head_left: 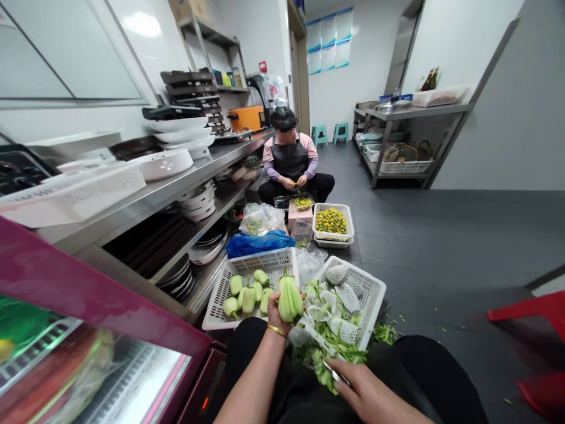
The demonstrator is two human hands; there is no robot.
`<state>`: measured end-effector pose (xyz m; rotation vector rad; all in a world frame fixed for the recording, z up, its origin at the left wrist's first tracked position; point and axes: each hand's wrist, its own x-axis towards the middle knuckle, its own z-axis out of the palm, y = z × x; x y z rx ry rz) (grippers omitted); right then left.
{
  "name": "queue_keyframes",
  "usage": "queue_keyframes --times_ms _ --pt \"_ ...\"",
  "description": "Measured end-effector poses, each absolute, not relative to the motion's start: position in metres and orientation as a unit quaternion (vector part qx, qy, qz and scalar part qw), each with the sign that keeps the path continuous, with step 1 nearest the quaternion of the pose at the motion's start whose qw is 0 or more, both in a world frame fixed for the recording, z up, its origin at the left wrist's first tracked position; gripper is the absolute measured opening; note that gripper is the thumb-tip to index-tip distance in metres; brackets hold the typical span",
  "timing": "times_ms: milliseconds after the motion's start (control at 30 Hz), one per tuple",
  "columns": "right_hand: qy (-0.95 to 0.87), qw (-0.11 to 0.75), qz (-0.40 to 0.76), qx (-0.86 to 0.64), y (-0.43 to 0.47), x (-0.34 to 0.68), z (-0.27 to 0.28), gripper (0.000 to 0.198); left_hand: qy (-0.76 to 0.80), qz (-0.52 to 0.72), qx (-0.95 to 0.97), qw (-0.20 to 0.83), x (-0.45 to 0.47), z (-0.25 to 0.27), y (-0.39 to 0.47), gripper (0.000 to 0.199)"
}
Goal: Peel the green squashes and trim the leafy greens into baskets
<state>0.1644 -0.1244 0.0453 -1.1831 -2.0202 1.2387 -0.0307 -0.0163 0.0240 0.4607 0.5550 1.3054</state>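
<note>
Gripping one pale green, ribbed, oblong vegetable [291, 300] low down, my left hand [276, 318] wraps its fingers round it, likely leaving the upper side free. My right hand [358, 383] clamps one silvery metal tool [339, 373], probably a peeler, apart from the vegetable, over thin green peelings [322, 366]. Just beyond: one white slotted plastic basket [215, 303] on the left, about seven similar vegetables [248, 299] in it; one more white slotted basket [375, 299] right, with peelings, at least four white foam-mesh sleeves [337, 274]. Apparently split to keep scraps separate, both reachable. Further: one co-worker [289, 158], two teal plastic stools [319, 135].
</note>
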Motion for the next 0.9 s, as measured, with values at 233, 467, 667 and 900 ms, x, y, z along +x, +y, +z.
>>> queue_keyframes --times_ms 233,467,667,900 --pt "-0.727 0.296 0.403 -0.469 -0.087 0.180 0.083 0.047 0.244 0.570 0.223 0.752 -0.025 0.023 -0.018 0.058" --pt "-0.708 0.387 0.374 -0.458 -0.072 0.144 0.083 0.046 0.250 0.581 0.245 0.735 -0.021 0.024 -0.024 0.060" --pt "-0.724 0.248 0.460 -0.450 -0.129 0.177 0.038 0.040 0.285 0.609 0.167 0.721 -0.023 0.013 -0.018 0.047" --pt "-0.711 0.323 0.373 -0.501 -0.073 0.180 0.084 0.045 0.298 0.591 0.272 0.699 -0.002 0.017 -0.023 0.047"
